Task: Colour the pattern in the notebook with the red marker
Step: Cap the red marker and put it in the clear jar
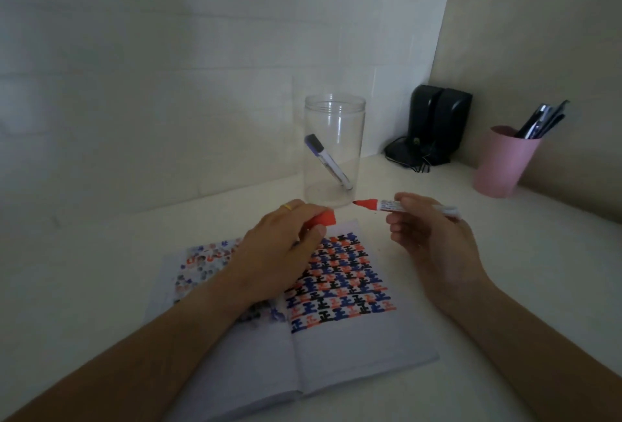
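Red marker (397, 205) uncapped above notebook's (353, 364) far edge, table (101, 270) clear around

The open white paper notebook (336, 354) has matt pages. The tall clear plastic jar (333, 152) is smooth and glossy, catching light streaks. The red-tipped white plastic marker (387, 204) looks smooth. The pink cylindrical cup (501, 162) is matt; the pale desk (101, 270) is smooth and dull.

The notebook (336, 351) is laid open and flat near the front edge; its right page carries the pattern (340, 283), filled in red, blue and black; the red marker (397, 205), uncapped, is held level beyond it, tip pointing left; its red cap (323, 219) is held apart, left of the tip.
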A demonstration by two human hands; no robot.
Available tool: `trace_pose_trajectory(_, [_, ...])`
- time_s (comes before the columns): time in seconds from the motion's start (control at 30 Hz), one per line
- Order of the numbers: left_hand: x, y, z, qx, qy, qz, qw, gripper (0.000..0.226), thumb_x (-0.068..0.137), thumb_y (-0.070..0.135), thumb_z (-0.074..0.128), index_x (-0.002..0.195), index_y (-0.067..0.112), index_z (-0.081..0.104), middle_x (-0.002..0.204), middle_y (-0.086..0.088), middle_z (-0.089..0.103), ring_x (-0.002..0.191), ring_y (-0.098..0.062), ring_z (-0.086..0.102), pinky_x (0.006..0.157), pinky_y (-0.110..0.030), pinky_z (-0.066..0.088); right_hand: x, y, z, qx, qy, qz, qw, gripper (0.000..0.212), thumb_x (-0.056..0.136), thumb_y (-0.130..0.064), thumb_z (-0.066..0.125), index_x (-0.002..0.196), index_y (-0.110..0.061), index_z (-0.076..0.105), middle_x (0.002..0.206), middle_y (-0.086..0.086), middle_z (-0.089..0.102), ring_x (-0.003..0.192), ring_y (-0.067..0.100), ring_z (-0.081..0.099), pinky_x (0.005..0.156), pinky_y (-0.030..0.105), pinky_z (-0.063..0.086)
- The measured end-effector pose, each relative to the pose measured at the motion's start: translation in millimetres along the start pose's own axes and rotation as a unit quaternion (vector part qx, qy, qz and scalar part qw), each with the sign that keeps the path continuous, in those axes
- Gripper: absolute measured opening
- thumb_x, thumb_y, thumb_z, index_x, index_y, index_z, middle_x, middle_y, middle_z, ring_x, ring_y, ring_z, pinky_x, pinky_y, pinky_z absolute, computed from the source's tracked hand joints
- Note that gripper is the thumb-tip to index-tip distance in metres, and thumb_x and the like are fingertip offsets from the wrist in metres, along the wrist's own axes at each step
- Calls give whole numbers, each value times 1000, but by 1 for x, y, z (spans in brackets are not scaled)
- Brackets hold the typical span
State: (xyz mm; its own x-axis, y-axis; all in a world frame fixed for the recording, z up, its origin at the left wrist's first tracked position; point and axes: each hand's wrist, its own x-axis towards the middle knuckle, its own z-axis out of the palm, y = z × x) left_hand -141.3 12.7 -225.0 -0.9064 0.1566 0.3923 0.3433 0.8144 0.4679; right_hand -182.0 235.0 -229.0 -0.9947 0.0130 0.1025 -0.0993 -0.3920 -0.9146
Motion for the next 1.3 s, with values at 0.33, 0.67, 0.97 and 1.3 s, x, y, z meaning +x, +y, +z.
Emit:
trace_pose_trajectory(0.33, [0,-3,-2,-23,-17,12,1000,32,103,32,44,131,23,57,118,4,63,104,-14,58,92,-36,50,-4,1,3,-64,-52,-15,996,8,86,-11,75,85,-13,83,74,10,78,67,13,71,63,22,58])
trace_pose_trajectory(0.67, [0,0,-4,-32,3,56,998,37,101,33,50,137,30,55,115,13,60,97,-7,58,85,-15,45,-9,-1,6,-112,-107,-10,988,36,65,-34,85,95,-13,83,87,5,81,76,11,71,67,20,57])
trace_pose_trajectory(0.97, [-4,11,-12,-148,62,65,985,16,91,30,68,102,19,73,84,12,78,69,0,73,72,-11,53,-14,-6,6,20,-110,40,993,47,67,-17,87,109,-10,67,104,18,81,94,33,79,70,29,63])
trace_pose_trajectory(1.3, [-8,15,-15,-165,41,72,983,14,93,25,65,96,13,72,75,7,77,63,-2,73,67,-15,56,-20,-4,10,32,-130,43,990,37,76,-12,84,107,-8,65,106,27,78,94,36,77,79,37,63])
